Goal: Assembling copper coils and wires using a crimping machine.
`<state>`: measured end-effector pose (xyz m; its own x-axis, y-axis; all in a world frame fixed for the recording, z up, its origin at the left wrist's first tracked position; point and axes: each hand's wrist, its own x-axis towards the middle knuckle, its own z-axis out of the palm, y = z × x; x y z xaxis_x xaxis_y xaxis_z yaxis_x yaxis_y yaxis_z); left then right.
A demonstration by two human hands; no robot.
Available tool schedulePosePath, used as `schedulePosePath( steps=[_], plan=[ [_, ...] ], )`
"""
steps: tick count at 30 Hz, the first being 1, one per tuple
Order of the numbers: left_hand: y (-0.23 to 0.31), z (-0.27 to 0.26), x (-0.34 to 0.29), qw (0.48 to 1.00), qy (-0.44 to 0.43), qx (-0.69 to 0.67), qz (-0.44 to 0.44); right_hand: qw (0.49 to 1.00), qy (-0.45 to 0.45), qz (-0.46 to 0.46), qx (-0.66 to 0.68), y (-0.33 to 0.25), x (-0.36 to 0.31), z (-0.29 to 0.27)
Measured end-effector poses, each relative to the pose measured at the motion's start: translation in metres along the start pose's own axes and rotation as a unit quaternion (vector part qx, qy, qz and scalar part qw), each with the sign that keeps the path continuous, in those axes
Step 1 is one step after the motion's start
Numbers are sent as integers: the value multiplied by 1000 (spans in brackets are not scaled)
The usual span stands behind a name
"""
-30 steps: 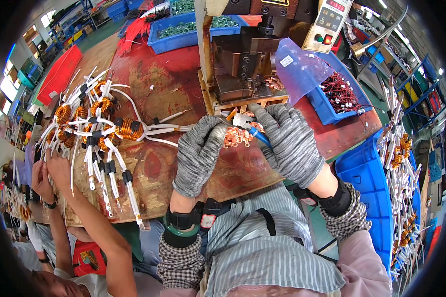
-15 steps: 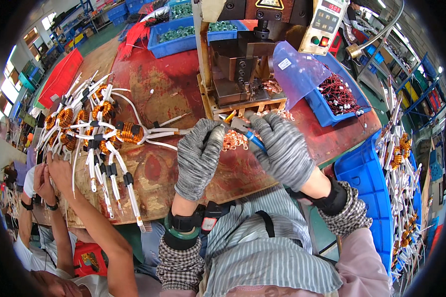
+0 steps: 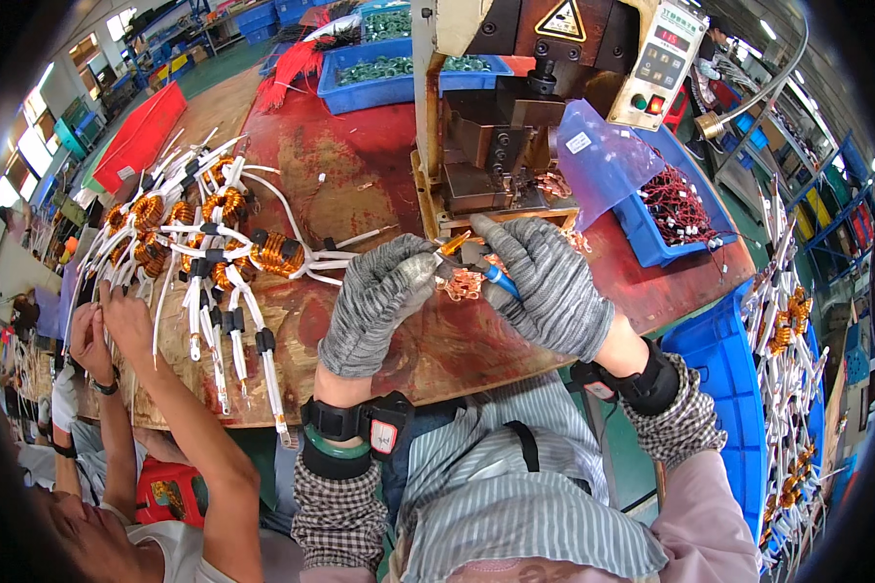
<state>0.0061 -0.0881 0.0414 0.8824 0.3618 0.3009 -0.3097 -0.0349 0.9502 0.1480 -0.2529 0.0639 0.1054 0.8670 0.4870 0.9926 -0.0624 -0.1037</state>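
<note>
At the near edge of the worn reddish-brown wooden table (image 3: 379, 194), just in front of a brown metal press machine (image 3: 515, 107), both of the person's hands meet over a small tangle of bare copper wire coil (image 3: 462, 284). The left hand (image 3: 374, 301), in a grey knitted glove, is closed with its fingertips pinching the coil from the left, apparently to steady it and keep its leads turned toward the tool. The right hand (image 3: 549, 287), gloved the same way, has its grip clenched around a small pair of pliers with blue handles (image 3: 486, 274), whose orange-tinted tip points left into the coil; held low and close, it lets both wrists hover just above the table.

Left of the hands, a spread of finished orange copper coils with white sleeved leads and black end caps (image 3: 204, 243) fans out across the table, probably laid flat so the leads stay untangled. A co-worker's bare hands (image 3: 102, 325) work at the near left end of that spread. Right of the machine, a blue plastic bin with dark red wired parts (image 3: 676, 209) sits within reach, half covered by a clear plastic bag (image 3: 603, 155). Farther away stands a blue tray of green rings (image 3: 389, 73).
</note>
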Motion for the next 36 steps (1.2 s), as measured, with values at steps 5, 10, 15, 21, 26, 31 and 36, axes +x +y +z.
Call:
schedulePosePath(
  steps=[5, 10, 15, 21, 26, 31, 36],
  plan=[
    [8, 7, 3, 994, 21, -69, -78, 999, 15, 7, 28, -9, -4, -7],
    [12, 13, 7, 999, 28, -27, -29, 978, 21, 61, -200, -21, -1, -12],
    [1, 18, 10, 980, 41, 153, 122, 971, -19, 157, 182, -20, -13, -9],
    [7, 18, 10, 1000, 14, 27, -6, 992, 28, 69, -98, -8, -8, -1],
    [1, 30, 5, 998, 44, 39, 7, 997, 21, 72, 2, -14, -20, -1],
    [10, 44, 11, 974, 56, 214, 38, 989, 25, 129, 73, -19, -24, 5],
    [-6, 44, 1, 934, 166, 291, 127, 944, 122, 166, 257, -25, -29, 26]
  ],
)
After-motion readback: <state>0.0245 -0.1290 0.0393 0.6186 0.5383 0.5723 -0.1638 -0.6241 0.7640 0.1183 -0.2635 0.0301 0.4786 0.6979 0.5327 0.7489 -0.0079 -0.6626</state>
